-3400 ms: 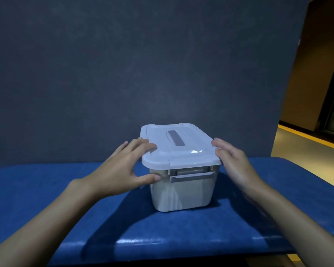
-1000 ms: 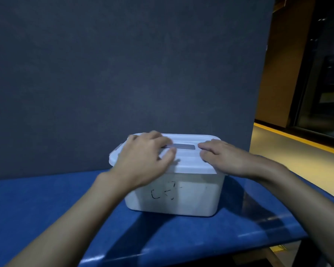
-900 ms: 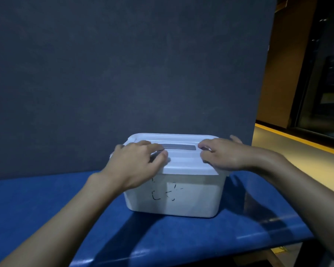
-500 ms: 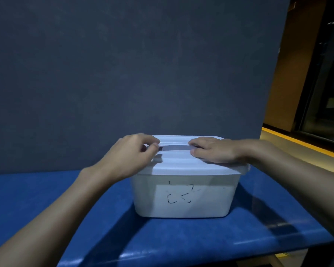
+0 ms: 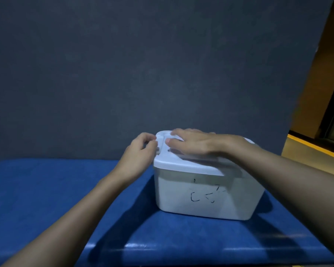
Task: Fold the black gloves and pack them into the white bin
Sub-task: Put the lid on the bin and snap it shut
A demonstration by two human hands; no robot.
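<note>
Bin [image 5: 206, 195] sits lidded on the blue table [image 5: 46, 189], gloves unseen. Left hand [image 5: 137, 158] pinches the lid's [image 5: 181, 163] end; right hand [image 5: 193, 144] lies spread flat. Likely step: unlatching; next needs lifting.

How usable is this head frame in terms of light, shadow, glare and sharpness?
Head view: dim and blue-tinted overall; the right hand and left hand on the lid look slightly soft; the white bin casts a dark shadow on the blue table; a thin glare streak runs along the table's front edge; wide-angle lens tilts the dark backdrop.
</note>
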